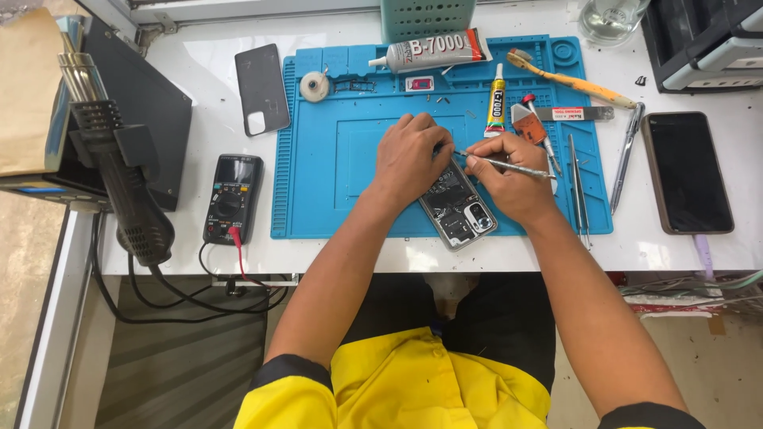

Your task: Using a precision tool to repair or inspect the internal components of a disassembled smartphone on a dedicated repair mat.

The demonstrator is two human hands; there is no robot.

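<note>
Blue ridged work mat [358, 199] at frame centre on a white table [207, 87], grey back cover [261, 89] upper left, black multimeter [230, 197] with red lead at left, yellow toothbrush [584, 84] upper right, black phone [687, 171] at right, yellow sleeves with black cuffs below.

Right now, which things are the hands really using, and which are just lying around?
In use:
left hand
right hand
opened phone
thin metal tool
blue mat

Lying about:
multimeter
hot-air gun
big glue tube
toothbrush
black phone
grey back cover
</note>
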